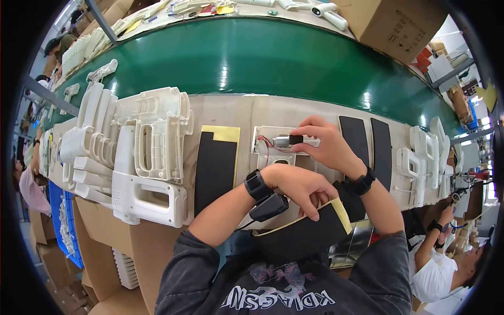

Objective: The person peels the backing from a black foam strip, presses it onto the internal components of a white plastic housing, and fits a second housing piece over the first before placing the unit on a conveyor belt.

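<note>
My right hand (325,145) pinches the black-wrapped end of a small silver motor (282,142). Thin red wires (265,140) run from its other end. The motor lies over an open white plastic housing (274,130) on the table, partly covered by my hands. My left hand (302,186) is closed on the upper edge of a black foam sheet (299,233) with yellow backing paper (341,215) along its rim. That sheet hangs tilted in front of my body; some of my left fingers are hidden.
Black foam strips (215,168) lie left of the housing, with more strips (355,142) to its right. White plastic shells (149,197) stack at left, others (420,157) at right. Beyond runs a green conveyor belt (262,58). A cardboard box (396,29) stands far right; a co-worker (438,268) sits at right.
</note>
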Available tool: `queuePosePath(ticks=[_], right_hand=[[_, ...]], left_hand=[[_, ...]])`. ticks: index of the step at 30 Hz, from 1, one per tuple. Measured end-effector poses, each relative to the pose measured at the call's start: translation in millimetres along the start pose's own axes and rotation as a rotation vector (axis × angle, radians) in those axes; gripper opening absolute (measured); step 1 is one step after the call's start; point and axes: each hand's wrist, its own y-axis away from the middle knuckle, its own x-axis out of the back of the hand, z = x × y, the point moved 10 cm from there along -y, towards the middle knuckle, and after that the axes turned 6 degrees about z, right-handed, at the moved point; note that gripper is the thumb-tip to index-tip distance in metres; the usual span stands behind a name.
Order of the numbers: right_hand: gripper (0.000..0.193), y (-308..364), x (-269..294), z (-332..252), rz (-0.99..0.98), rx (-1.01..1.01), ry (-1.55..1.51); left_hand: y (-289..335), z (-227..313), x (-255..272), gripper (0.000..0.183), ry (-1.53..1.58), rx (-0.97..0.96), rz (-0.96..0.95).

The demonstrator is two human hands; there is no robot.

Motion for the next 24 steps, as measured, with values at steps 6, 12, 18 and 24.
queuePosePath(ticks=[6,12,18,24], right_hand=[[0.035,-5.3,-10.9,-2.5,-0.031,0.038,0.053],[0.031,-7.6,-13.8,1.7,-0.041,0.007,0.057],[0.035,-5.5,-8.8,-5.0,0.009,0.104,0.082],[0.018,10.4,71.5,-16.6,0.179,-0.140,0.066]], left_hand=[[3.0,3.1,1.7,0.045,0.007,-0.018,0.012],[5.0,3.1,5.4,0.045,0.006,-0.032,0.037],[8.4,8.3,12.3,0.032,0.008,-0.026,0.075],[29.9,26.5,49.4,0.028,0.114,-0.077,0.358]])
